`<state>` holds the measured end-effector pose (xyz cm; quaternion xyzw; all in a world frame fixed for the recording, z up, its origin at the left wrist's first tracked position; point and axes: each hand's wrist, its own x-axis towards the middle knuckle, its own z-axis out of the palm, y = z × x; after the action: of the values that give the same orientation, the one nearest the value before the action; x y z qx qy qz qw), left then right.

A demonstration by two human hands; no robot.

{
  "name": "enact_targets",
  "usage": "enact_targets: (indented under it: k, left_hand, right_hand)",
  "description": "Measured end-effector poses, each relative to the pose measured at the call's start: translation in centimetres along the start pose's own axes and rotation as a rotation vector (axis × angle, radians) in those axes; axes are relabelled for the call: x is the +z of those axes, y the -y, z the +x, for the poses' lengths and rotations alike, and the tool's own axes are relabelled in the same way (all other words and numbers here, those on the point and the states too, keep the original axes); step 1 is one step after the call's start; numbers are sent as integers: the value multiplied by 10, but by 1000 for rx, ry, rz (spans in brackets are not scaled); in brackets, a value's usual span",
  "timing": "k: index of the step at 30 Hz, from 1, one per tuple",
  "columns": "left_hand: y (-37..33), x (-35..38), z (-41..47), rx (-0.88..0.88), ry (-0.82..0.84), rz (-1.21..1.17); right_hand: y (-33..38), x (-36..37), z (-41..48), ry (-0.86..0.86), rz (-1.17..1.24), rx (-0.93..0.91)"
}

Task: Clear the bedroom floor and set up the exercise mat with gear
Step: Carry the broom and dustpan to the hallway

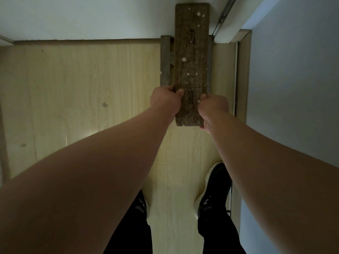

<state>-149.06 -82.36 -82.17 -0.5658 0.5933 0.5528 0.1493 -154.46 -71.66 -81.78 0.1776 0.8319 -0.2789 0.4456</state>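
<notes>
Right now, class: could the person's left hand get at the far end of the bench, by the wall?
Probably not. The left hand and right hand both grip the bench at its near end with arms stretched out; the far end lies well beyond them.

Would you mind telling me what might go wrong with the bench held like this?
The left hand and right hand grip only the near end of the bench, so the far end may dip or swing if lifted. It sits close to the wall and door frame and could scrape them. A slip might drop it toward the shoes.
</notes>
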Motion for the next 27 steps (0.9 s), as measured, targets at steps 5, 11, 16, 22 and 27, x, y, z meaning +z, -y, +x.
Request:
enact_targets:
  k: [5, 11, 16, 22, 27]
  left_hand:
    - [-14, -22, -27, -63, -81, -54]
    - [-48, -76, -115, -35, -112, -255]
    - [-104, -135, -216, 2, -33, -440]
    - [-199, -227, -356, 150, -14, -580]
    - [-268, -298, -457, 317, -8, -616]
  right_hand:
    - [4, -8, -20, -181, 79, 37]
    - [43, -43, -108, -215, 79, -189]
    - [106, -88, -233, -244, 214, -422]
    - [178, -159, -402, -228, 311, -561]
    - [223, -208, -532, -272, 364, -682]
